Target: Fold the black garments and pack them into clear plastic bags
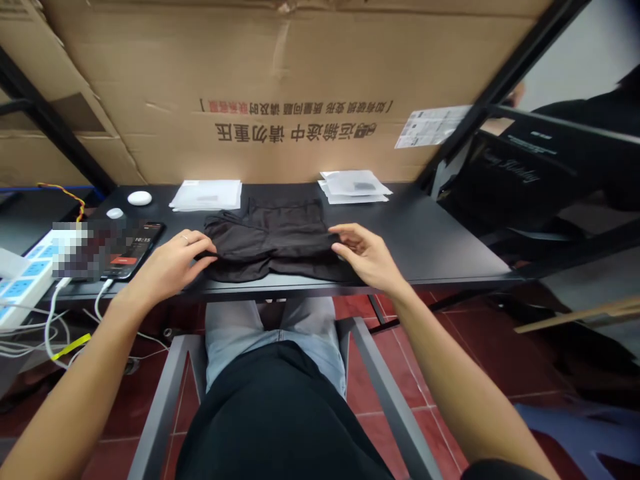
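Left hand (176, 259) pinches one end of the black cloth (280, 235), right hand (369, 259) pinches the other, there on the bench (440, 250)

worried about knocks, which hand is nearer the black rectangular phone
Left. The left hand is beside the phone, at the left edge of the dark folded cloth; the right hand is farther, at the cloth's right edge.

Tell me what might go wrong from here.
The black cloth lies close to the near edge of the desk, so a pull could slide part of it off. The left forearm passes near a white cable leading to the phone; a snag might drag the phone.
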